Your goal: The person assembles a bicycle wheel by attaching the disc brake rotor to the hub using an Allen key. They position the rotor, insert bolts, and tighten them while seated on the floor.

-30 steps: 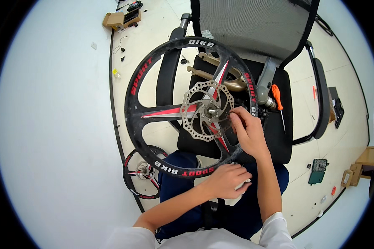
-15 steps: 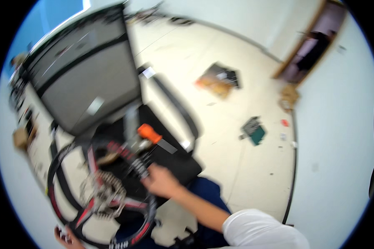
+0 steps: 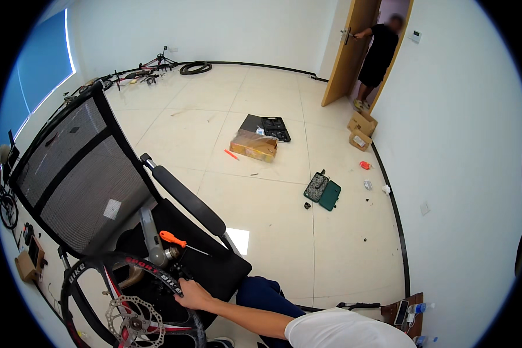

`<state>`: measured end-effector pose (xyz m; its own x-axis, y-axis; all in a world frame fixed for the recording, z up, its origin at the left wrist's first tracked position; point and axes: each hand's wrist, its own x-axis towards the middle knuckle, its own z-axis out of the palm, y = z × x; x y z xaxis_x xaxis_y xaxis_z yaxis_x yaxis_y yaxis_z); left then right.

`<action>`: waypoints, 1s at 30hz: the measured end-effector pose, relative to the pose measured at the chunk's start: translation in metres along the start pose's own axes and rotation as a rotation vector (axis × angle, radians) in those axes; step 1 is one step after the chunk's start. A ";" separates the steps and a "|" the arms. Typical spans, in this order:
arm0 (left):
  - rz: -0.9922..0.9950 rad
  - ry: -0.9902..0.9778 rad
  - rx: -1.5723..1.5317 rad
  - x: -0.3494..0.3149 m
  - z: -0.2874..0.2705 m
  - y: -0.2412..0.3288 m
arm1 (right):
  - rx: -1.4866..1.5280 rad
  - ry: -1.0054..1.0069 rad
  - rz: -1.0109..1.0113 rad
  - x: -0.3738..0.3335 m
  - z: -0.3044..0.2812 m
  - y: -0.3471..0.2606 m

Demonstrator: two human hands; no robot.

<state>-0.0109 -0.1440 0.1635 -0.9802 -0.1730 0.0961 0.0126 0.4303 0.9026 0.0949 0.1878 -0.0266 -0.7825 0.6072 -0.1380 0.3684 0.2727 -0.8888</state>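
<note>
A black bicycle wheel with red spokes and pale lettering (image 3: 76, 271) stands in front of me at the lower left, its lower part cut off by the picture edge. At its hub sits a round silver brake disc (image 3: 118, 316). My right hand (image 3: 192, 294) is closed on the wheel's right side, fingers round the rim. The left hand is out of view. Beyond the wheel, on the black seat of an office chair (image 3: 214, 268), lie a screwdriver with an orange handle (image 3: 172, 238) and a long grey tool-like object (image 3: 150, 231). The wheel hides part of the seat.
The chair's armrest (image 3: 188, 200) rises right of the seat. On the floor are a yellow box (image 3: 254, 149), an open green case (image 3: 330, 196) and cardboard boxes (image 3: 362, 123). A person in black (image 3: 381, 52) stands in the doorway. Bicycle parts (image 3: 156, 64) lie along the far wall.
My view has shifted and steadied. The left hand, earlier at the wheel's lower left, has left the picture. My right hand stays on the rim. The door and the person now show fully.
</note>
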 end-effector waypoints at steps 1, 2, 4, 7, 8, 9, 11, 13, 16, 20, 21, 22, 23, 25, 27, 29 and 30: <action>0.006 0.043 0.000 0.001 -0.005 0.004 | 0.047 0.003 -0.013 -0.003 -0.006 -0.008; 0.026 0.037 -0.018 0.004 -0.012 0.010 | 0.093 0.007 -0.024 -0.006 -0.012 -0.015; 0.071 0.040 -0.122 0.001 -0.010 0.028 | 0.108 0.058 -0.070 -0.007 -0.035 -0.028; 0.037 0.000 -0.210 0.003 0.009 0.036 | 0.117 0.177 -0.127 0.007 -0.067 -0.032; 0.017 -0.084 -0.324 -0.002 0.022 0.039 | 0.123 0.211 -0.113 0.012 -0.078 -0.032; -0.052 -0.081 -0.289 -0.001 0.036 0.037 | 0.128 0.249 -0.098 0.017 -0.089 -0.031; -0.152 -0.160 -0.308 -0.003 0.068 0.027 | 0.029 0.327 -0.026 0.028 -0.107 -0.019; -0.240 -0.161 -0.358 -0.015 0.109 0.026 | -0.050 0.296 0.092 0.031 -0.129 -0.014; -0.268 -0.202 -0.407 -0.014 0.151 0.003 | -0.249 0.371 0.051 0.037 -0.134 0.005; -0.225 -0.235 -0.371 0.036 0.169 -0.113 | -0.347 0.341 0.055 0.045 -0.122 0.011; -0.221 -0.231 -0.345 0.037 0.176 -0.122 | -0.374 0.347 0.061 0.045 -0.120 0.011; -0.216 -0.226 -0.319 0.038 0.180 -0.131 | -0.400 0.411 0.025 0.047 -0.119 0.012; -0.211 -0.221 -0.294 0.040 0.181 -0.138 | -0.399 0.420 0.039 0.048 -0.117 0.011; -0.182 -0.247 -0.242 0.027 0.191 -0.123 | -0.411 0.435 0.078 0.045 -0.120 0.001; -0.160 -0.290 -0.188 0.021 0.201 -0.106 | -0.445 0.392 0.110 0.046 -0.119 -0.003; -0.105 -0.303 -0.017 0.017 0.214 -0.108 | -0.482 0.359 0.162 0.047 -0.117 -0.005; -0.063 -0.233 -0.109 0.046 0.220 -0.157 | -0.488 0.363 0.136 0.049 -0.116 -0.011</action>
<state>-0.1015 -0.0252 -0.0663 -0.9986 0.0173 -0.0495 -0.0412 0.3249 0.9448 0.1108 0.3006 0.0269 -0.5233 0.8522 -0.0026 0.7070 0.4325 -0.5596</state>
